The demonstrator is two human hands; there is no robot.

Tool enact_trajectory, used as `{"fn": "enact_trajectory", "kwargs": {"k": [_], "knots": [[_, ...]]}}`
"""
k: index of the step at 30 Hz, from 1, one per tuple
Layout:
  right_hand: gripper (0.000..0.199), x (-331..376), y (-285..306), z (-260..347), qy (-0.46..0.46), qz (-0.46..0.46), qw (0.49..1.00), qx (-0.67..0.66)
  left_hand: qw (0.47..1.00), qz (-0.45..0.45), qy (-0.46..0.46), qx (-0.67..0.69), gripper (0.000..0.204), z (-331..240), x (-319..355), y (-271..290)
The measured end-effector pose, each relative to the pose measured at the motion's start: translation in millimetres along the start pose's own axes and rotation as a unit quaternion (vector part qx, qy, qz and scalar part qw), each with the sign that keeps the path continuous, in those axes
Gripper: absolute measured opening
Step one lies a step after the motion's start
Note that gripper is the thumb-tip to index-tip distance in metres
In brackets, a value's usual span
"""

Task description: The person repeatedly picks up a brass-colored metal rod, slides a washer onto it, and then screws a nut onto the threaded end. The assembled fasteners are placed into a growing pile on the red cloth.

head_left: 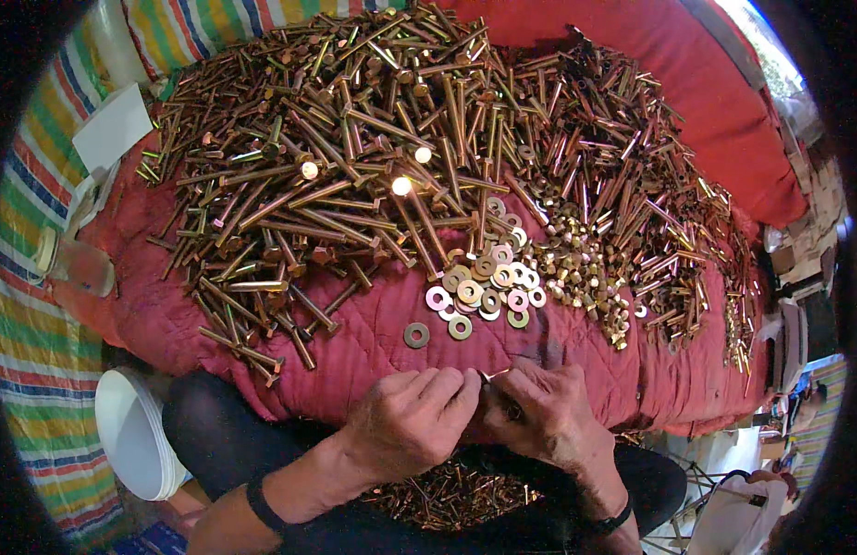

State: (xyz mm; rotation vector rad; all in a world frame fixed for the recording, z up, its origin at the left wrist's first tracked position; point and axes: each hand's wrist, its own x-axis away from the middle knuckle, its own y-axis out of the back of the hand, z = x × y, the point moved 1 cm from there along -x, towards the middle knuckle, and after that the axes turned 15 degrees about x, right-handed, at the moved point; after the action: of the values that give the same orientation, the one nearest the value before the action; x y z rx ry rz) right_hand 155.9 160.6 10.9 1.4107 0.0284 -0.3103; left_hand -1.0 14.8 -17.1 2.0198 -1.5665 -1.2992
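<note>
Head view: heaped brass-coloured bolts (373, 139), nuts (576, 268) and washers (484, 287) on a red quilt (373, 351), before which the left hand (410, 421) and right hand (544, 412), fingertips pinched together, grip a small bolt (491, 376) between them.

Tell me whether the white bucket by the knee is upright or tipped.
Tipped: the white bucket lies on its side beside the knee, its rim facing sideways. Contents cannot tell.
</note>
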Motion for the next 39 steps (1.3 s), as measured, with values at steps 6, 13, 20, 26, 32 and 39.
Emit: {"fn": "enact_trajectory", "kwargs": {"k": [6, 13, 20, 26, 32, 39], "knots": [[0.045, -7.8, 9.1, -14.6, -0.225, -0.235, 0.711, -0.623, 0.949, -0.109, 0.158, 0.251, 0.018, 5.0, -0.8, 6.4], [0.030, -16.4, -0.7, -22.4, -0.303, -0.289, 0.423, -0.804, 0.849, -0.060, 0.290, 0.437, 0.016, -5.5, -9.2, 7.1], [0.022, -25.6, -9.4, -19.5, -0.248, -0.266, 0.323, -0.874, 0.745, -0.081, 0.361, 0.555, 0.019, -5.0, -5.7, 14.8], [0.018, -25.5, -5.7, -16.7, -0.236, -0.257, 0.349, -0.870, 0.695, -0.071, 0.385, 0.603, 0.020, -3.7, -3.7, 18.2], [0.018, -24.4, -3.5, -14.4, -0.241, -0.249, 0.293, -0.891, 0.671, -0.079, 0.391, 0.625, 0.016, -5.1, -0.9, 18.6], [0.022, -25.4, -1.7, -12.2, -0.240, -0.257, 0.377, -0.857, 0.758, -0.084, 0.331, 0.557, 0.016, -7.0, 1.2, 18.6]]}}
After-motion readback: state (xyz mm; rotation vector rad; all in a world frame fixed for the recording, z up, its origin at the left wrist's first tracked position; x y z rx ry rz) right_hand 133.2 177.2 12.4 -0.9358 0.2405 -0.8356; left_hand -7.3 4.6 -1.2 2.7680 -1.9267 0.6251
